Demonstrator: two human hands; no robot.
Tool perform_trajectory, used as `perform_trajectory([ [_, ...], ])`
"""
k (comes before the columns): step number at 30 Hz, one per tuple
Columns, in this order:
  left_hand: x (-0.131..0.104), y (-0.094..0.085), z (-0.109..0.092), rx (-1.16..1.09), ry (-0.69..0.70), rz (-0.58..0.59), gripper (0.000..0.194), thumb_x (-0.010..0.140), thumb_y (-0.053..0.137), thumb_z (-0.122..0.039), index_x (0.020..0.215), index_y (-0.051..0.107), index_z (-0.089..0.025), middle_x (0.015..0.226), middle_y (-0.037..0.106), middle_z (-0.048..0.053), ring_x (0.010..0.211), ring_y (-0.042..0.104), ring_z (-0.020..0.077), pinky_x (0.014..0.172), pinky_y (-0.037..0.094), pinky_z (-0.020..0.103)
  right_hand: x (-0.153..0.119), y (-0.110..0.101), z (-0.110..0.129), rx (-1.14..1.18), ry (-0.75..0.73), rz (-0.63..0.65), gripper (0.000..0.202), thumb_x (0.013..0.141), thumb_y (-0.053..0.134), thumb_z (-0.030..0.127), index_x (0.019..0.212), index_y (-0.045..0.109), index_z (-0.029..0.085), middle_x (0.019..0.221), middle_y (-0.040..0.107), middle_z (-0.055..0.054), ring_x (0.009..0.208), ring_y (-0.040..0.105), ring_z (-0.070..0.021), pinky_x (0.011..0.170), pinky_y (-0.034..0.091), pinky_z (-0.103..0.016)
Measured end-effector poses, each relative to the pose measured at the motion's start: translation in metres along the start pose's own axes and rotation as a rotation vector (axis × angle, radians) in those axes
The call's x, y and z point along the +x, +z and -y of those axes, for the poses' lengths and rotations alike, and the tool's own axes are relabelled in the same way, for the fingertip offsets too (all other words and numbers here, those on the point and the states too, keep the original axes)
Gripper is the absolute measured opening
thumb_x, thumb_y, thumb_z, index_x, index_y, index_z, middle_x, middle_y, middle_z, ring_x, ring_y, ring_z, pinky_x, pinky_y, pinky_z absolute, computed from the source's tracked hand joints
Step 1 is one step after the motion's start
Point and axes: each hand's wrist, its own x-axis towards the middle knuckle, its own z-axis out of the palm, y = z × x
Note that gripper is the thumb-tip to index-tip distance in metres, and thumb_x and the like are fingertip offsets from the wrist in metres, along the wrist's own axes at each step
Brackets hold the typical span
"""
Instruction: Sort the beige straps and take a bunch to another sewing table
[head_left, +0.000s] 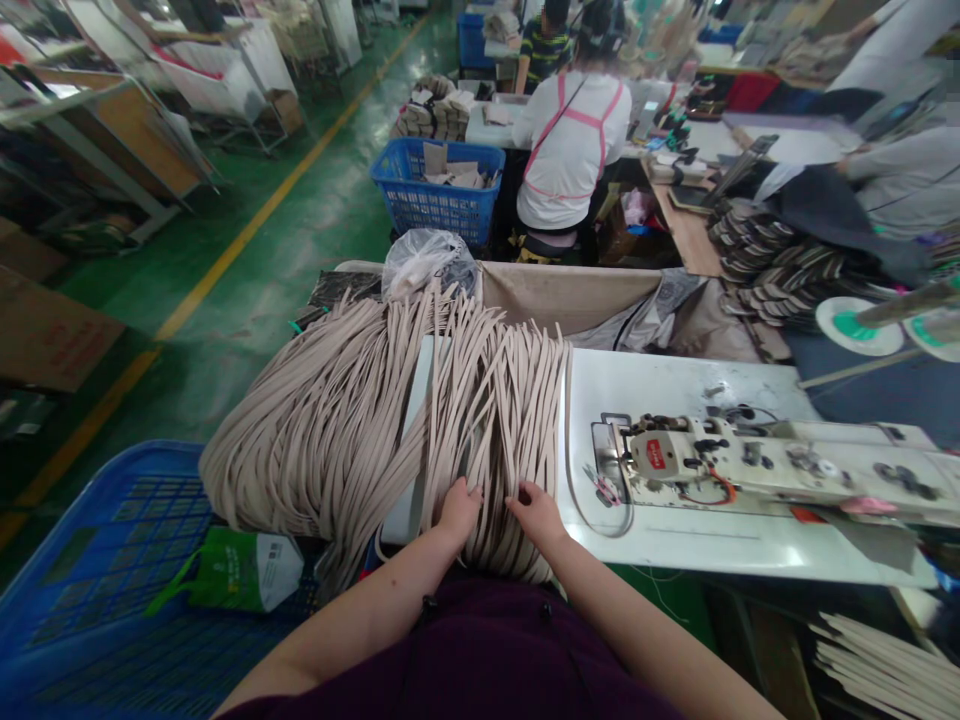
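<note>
Long beige straps (pixel 525 400) lie in a thick layer over the white sewing table, their near ends hanging over its front edge. At that edge my left hand (pixel 459 512) is closed, thumb and fingers pinching among the straps. A short way to the right, my right hand (pixel 537 512) also pinches at a strap, fingers bent. How many straps each hand has is hard to make out. A larger heap of the same straps (pixel 322 420) spills over the table's left end. One strap leads to the sewing machine (pixel 675 460) on the right.
Small thread snips (pixel 602 485) lie by the machine's needle. A blue basket (pixel 135 470) with a green bag (pixel 244 570) stands at lower left. Behind the table are a fabric-lined trough (pixel 562 300), a clear plastic bag (pixel 427 262) and a seated co-worker (pixel 574 150). Thread cones (pixel 859 325) stand right.
</note>
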Motion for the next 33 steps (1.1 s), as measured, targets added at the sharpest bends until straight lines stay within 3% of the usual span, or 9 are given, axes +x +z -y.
perform_trajectory([
  [6,0.002,-0.008,-0.009,0.135,-0.009,-0.028,0.037,0.081,0.08,-0.03,0.109,0.064,-0.011,0.113,0.074,0.019,0.112,0.069,0.0287,0.093,0.05,0.031,0.0,-0.001,0.0,0.01,-0.001,0.011,0.021,0.093,0.069,0.037,0.095,0.067,0.017,0.088,0.069,0.0,0.084,0.066,-0.0166,0.083,0.054,-0.036],
  [13,0.007,-0.012,-0.016,0.187,0.031,0.172,0.017,0.083,0.08,-0.024,0.092,0.071,-0.014,0.092,0.076,0.004,0.091,0.073,0.0196,0.088,0.056,0.035,-0.001,-0.002,0.002,0.024,0.0,0.012,0.021,0.093,0.069,0.037,0.095,0.067,0.016,0.089,0.069,-0.001,0.086,0.066,-0.0171,0.084,0.054,-0.036],
  [18,0.007,-0.013,-0.017,0.245,-0.001,0.226,0.019,0.089,0.075,-0.03,0.085,0.07,-0.013,0.078,0.071,0.0,0.076,0.07,0.0167,0.08,0.058,0.036,-0.001,-0.002,0.003,0.019,0.007,0.014,0.02,0.093,0.07,0.036,0.092,0.066,0.016,0.086,0.068,0.0,0.084,0.065,-0.0166,0.083,0.054,-0.036],
  [22,0.005,-0.016,-0.018,0.241,0.018,0.206,0.018,0.091,0.074,-0.03,0.088,0.07,-0.013,0.085,0.073,0.002,0.086,0.071,0.0189,0.085,0.058,0.038,-0.001,-0.003,0.003,0.028,0.006,0.019,0.02,0.092,0.07,0.037,0.091,0.066,0.017,0.087,0.069,0.0,0.083,0.066,-0.0165,0.082,0.053,-0.035],
  [27,0.002,-0.018,-0.019,0.164,0.055,0.153,0.022,0.093,0.071,-0.029,0.108,0.07,-0.013,0.104,0.075,0.006,0.103,0.07,0.0215,0.097,0.054,0.042,-0.001,-0.004,0.002,0.032,0.009,0.027,0.019,0.092,0.07,0.034,0.091,0.066,0.016,0.084,0.067,0.001,0.081,0.064,-0.0156,0.081,0.054,-0.035],
  [33,0.0,-0.012,-0.018,0.064,0.05,0.12,0.02,0.096,0.065,-0.029,0.107,0.068,-0.012,0.102,0.073,0.007,0.102,0.069,0.0215,0.096,0.054,0.041,-0.001,-0.004,0.003,0.04,-0.002,0.019,0.019,0.092,0.07,0.035,0.091,0.065,0.017,0.084,0.065,0.001,0.08,0.063,-0.0152,0.08,0.052,-0.034],
])
